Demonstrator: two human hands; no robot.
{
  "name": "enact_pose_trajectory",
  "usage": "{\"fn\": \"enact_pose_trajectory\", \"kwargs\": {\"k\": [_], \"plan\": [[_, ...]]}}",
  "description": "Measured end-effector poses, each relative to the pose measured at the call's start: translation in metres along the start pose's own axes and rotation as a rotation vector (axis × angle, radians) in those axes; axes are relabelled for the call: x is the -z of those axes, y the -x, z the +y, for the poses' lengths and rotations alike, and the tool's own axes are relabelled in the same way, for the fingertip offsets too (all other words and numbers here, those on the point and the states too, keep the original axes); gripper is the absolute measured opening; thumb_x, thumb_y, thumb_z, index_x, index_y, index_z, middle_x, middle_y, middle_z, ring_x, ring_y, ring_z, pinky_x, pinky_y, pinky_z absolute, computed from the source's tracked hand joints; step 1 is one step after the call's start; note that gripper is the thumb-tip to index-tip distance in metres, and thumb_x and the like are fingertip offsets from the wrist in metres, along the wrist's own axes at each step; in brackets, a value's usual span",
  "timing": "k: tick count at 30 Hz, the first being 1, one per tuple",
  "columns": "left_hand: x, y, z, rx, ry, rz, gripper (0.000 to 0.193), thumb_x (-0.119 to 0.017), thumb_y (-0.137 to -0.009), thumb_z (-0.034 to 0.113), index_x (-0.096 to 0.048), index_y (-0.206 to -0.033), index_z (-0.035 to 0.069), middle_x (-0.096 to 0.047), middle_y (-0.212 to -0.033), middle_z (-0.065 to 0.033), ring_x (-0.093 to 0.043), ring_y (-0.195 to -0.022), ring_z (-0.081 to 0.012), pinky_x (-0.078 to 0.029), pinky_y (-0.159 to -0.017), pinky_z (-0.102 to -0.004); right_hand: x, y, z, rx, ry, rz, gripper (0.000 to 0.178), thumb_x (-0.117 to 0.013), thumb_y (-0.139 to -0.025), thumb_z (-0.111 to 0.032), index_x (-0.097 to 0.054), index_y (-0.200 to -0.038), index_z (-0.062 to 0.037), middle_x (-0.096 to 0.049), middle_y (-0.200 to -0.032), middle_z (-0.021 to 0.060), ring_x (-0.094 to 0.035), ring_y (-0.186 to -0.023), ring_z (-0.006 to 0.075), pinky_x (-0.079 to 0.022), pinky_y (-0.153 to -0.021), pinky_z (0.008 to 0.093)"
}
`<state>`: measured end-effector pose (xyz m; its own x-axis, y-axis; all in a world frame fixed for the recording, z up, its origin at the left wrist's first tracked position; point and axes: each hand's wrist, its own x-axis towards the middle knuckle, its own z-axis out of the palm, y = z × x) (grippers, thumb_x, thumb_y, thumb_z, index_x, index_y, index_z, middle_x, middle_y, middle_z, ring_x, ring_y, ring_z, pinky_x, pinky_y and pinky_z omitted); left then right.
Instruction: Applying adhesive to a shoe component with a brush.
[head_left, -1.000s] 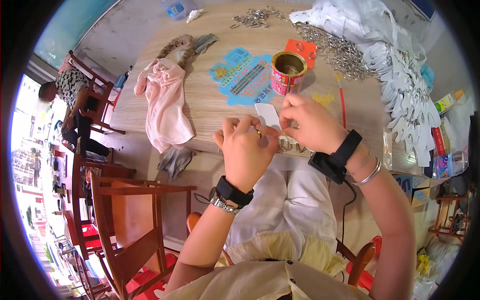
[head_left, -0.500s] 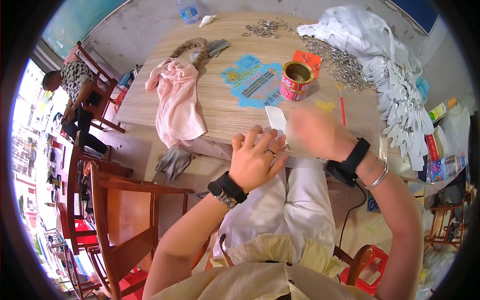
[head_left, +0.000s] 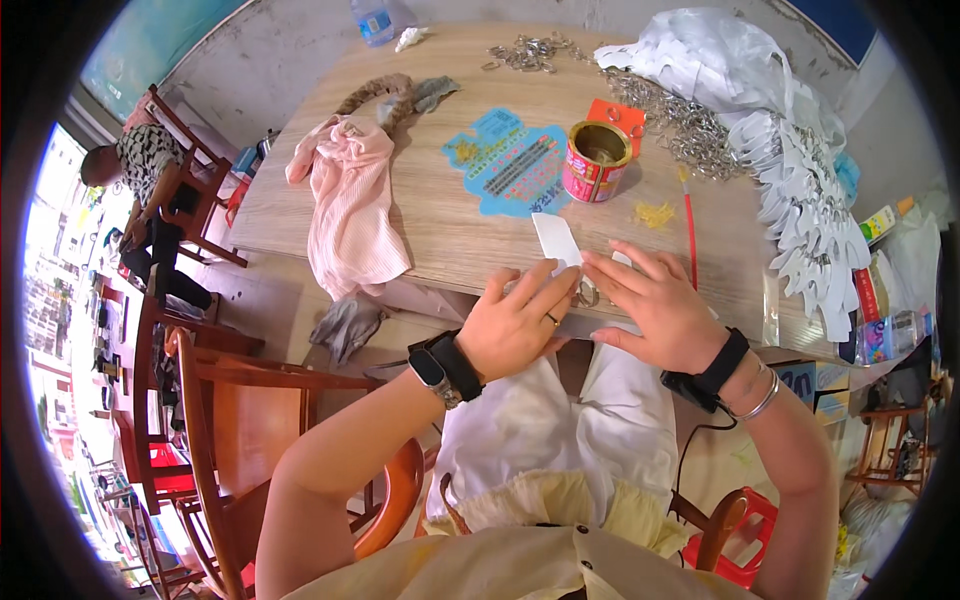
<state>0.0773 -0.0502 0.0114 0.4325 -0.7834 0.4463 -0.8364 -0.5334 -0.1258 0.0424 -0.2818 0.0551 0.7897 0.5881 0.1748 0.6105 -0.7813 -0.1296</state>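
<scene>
Fingers [head_left: 537, 284] touch a smooth white strip [head_left: 554, 238] beside round metal rings [head_left: 588, 296].

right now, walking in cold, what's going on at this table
A person's left hand and right hand are close together at the near edge of a wooden table, by the lower end of a white piece. Their fingers cover that end, so the exact grip is hard to tell. Beyond them stands an open tin, with a thin red stick to its right. Metal rings lie heaped farther back; white pieces are piled at the right.
</scene>
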Motion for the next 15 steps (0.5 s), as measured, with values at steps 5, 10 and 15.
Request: {"fn": "enact_pose_trajectory", "kwargs": {"k": [5,10,15], "plan": [[-0.012,0.002,-0.007,-0.065,-0.147,0.116,0.060,-0.071,-0.074,0.027,-0.055,-0.128,0.009,-0.054,-0.126,0.0015,-0.051,-0.116,-0.0159,-0.037,-0.086,-0.0348,-0.004,0.001,-0.004,0.013,0.118,0.036,0.070,-0.062,-0.083,-0.049,-0.051,-0.132,-0.0005,-0.045,-0.142,0.0076,-0.034,-0.135,0.0250,-0.031,-0.105,0.0436],[-0.017,-0.004,-0.013,-0.104,-0.105,0.202,0.037,-0.070,-0.077,0.020,-0.058,-0.110,0.012,-0.058,-0.123,0.0029,-0.056,-0.110,-0.0160,-0.039,-0.078,-0.0311,-0.003,-0.001,-0.007,0.017,0.118,-0.020,0.075,-0.067,-0.078,-0.050,-0.052,-0.129,0.0038,-0.042,-0.144,0.0109,-0.035,-0.135,0.0232,-0.030,-0.106,0.0419],[-0.020,-0.009,-0.019,-0.164,-0.067,0.232,0.022,-0.069,-0.079,0.018,-0.054,-0.094,0.014,-0.061,-0.125,0.0019,-0.060,-0.105,-0.0178,-0.040,-0.074,-0.0304,-0.011,-0.001,-0.007,0.027,0.202,-0.017,0.073,-0.071,-0.075,-0.041,-0.052,-0.128,0.0052,-0.041,-0.144,0.0139,-0.036,-0.134,0.0242,-0.033,-0.104,0.0397]]}}
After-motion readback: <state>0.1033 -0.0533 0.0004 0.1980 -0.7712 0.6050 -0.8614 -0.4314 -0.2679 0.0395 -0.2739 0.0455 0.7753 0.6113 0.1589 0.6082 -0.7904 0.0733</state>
